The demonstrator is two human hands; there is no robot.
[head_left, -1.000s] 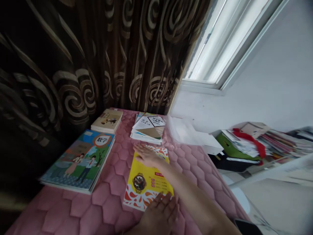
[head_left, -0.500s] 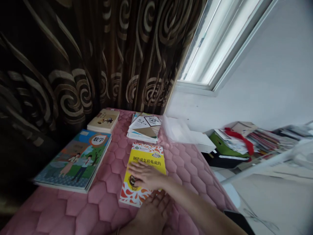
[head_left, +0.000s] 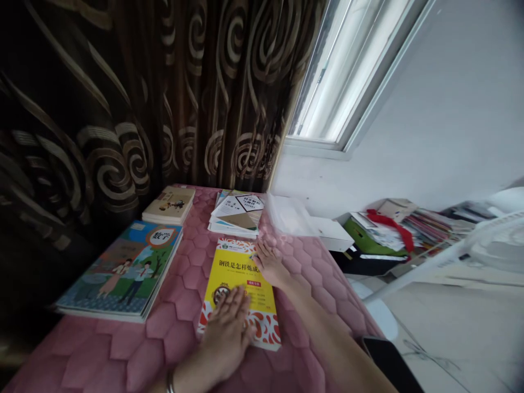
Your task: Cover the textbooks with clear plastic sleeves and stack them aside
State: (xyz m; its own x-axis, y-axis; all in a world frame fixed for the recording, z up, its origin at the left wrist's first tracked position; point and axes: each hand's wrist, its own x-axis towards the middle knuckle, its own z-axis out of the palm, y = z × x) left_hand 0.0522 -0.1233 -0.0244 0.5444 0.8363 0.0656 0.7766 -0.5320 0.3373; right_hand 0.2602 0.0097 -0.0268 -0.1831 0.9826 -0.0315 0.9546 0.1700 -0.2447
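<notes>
A yellow book [head_left: 233,273] with a red and white patterned border lies flat on the pink quilted surface [head_left: 180,316]. My left hand [head_left: 227,333] rests flat on its near end, fingers stretched out together. My right hand [head_left: 271,265] lies on the book's right edge near the top, fingers spread and open. Neither hand grips anything.
A large illustrated textbook [head_left: 123,267] lies at the left, a small beige book [head_left: 170,204] behind it, and a stack of booklets [head_left: 237,213] beyond the yellow book. A dark swirl curtain [head_left: 123,109] hangs behind. Cluttered papers and a green box [head_left: 368,234] lie at the right; a dark phone [head_left: 385,363] lies near my right arm.
My left hand slid forward onto the book's near end. My right hand moved from the cover's middle to its upper right edge.
</notes>
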